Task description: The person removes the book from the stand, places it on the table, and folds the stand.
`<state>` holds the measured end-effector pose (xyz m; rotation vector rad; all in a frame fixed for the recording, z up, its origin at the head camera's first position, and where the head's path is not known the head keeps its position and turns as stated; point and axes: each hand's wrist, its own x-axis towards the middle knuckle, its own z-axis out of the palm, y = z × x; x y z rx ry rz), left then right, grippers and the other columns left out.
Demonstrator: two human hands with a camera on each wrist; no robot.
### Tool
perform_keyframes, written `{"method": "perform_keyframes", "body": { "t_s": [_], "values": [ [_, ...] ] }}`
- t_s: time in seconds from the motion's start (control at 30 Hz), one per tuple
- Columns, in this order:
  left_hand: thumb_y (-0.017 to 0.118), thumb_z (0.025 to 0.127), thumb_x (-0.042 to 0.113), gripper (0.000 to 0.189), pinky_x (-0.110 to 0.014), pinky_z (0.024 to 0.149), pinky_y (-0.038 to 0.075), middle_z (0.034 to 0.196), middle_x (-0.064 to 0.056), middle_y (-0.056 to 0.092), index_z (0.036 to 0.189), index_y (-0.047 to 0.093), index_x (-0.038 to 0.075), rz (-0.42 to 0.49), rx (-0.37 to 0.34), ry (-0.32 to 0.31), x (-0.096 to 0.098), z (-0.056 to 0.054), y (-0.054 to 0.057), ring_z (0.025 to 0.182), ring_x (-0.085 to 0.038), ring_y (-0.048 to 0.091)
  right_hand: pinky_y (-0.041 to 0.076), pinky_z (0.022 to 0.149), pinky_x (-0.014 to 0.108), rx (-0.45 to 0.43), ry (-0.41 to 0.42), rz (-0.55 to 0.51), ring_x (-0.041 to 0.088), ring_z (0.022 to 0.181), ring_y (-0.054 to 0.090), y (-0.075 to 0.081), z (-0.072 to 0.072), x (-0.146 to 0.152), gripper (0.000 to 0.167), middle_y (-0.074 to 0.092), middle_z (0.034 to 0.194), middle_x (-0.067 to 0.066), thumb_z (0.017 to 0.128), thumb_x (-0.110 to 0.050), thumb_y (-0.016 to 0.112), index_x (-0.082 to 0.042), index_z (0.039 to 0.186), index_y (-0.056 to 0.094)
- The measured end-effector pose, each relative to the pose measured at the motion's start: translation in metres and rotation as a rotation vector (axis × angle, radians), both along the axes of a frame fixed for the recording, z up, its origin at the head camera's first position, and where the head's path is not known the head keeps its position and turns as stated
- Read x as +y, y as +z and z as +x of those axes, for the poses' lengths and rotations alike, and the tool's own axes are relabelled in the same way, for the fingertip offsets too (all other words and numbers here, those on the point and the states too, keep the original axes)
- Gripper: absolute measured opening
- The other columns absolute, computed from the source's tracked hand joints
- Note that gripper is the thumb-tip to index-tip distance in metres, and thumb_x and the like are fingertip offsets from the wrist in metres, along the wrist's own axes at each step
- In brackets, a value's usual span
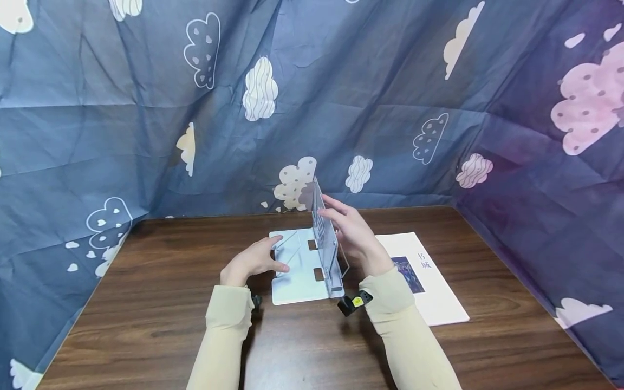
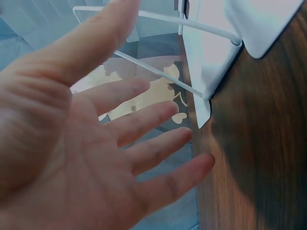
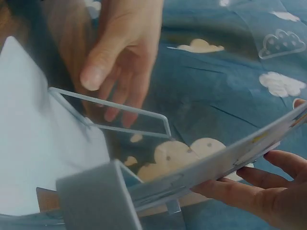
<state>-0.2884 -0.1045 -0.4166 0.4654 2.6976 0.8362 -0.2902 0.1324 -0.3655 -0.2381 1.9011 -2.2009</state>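
A pale blue metal book stand (image 1: 297,281) lies on the table, its flat base down and its slotted panel (image 1: 324,227) standing nearly upright. My right hand (image 1: 353,230) holds that panel from the right; in the right wrist view several fingers (image 3: 249,191) lie along one face and one fingertip shows over the edge. My left hand (image 1: 253,260) is at the stand's left side by a thin wire bracket (image 3: 120,115), fingers spread and relaxed. In the left wrist view the thumb overlaps the wire; whether it touches cannot be told.
Right of the stand, partly behind my right forearm, a white book or paper pad (image 1: 434,281) with a dark picture and handwriting lies on the brown wooden table (image 1: 161,314). A blue cloud-patterned curtain (image 1: 146,135) hangs along the table's back and right side.
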Motion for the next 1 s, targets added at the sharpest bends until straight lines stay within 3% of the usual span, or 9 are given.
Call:
{"method": "perform_keyframes", "body": {
  "t_s": [0.17,0.33,0.5,0.67,1.0],
  "values": [
    [0.081,0.082,0.028,0.081,-0.049,0.11,0.03,0.148,-0.02,0.041,0.148,0.039,0.006,-0.045,0.018,-0.009,0.008,-0.003,-0.002,0.138,-0.036,0.034,0.035,0.104,0.057,-0.018,-0.054,-0.04,0.036,0.135,0.038,0.001,0.007,0.015,0.058,0.039,0.15,0.014,0.095,-0.023,0.065,-0.017,0.148,0.044],
    [0.08,0.082,0.027,0.075,-0.048,0.109,0.033,0.144,-0.017,0.047,0.145,0.045,0.006,-0.063,0.057,-0.021,0.015,-0.006,-0.005,0.135,-0.034,0.039,0.048,0.093,0.047,0.065,-0.138,0.071,0.032,0.125,0.05,0.008,0.013,0.027,0.05,0.049,0.142,0.012,0.096,-0.023,0.065,-0.009,0.142,0.052],
    [0.079,0.084,0.024,0.071,-0.045,0.108,0.034,0.142,-0.015,0.05,0.144,0.047,0.007,-0.08,0.064,-0.036,0.019,-0.006,-0.008,0.134,-0.032,0.042,0.048,0.093,0.042,0.137,-0.189,0.173,0.027,0.122,0.054,0.013,0.016,0.03,0.045,0.054,0.138,0.013,0.097,-0.019,0.063,-0.004,0.138,0.055],
    [0.079,0.084,0.023,0.071,-0.047,0.109,0.034,0.144,-0.015,0.048,0.144,0.046,0.007,-0.096,0.06,-0.038,0.023,-0.003,-0.006,0.135,-0.032,0.041,0.047,0.096,0.044,0.167,-0.199,0.198,0.026,0.123,0.053,0.014,0.015,0.029,0.043,0.055,0.136,0.014,0.097,-0.019,0.063,-0.003,0.137,0.056],
    [0.08,0.083,0.023,0.069,-0.047,0.109,0.033,0.142,-0.017,0.049,0.142,0.049,0.007,-0.139,0.082,-0.009,0.025,0.0,-0.012,0.134,-0.032,0.042,0.051,0.09,0.033,0.17,-0.189,0.197,0.025,0.123,0.054,0.011,0.014,0.026,0.044,0.055,0.138,0.012,0.098,-0.022,0.062,-0.004,0.137,0.055]
  ]
}}
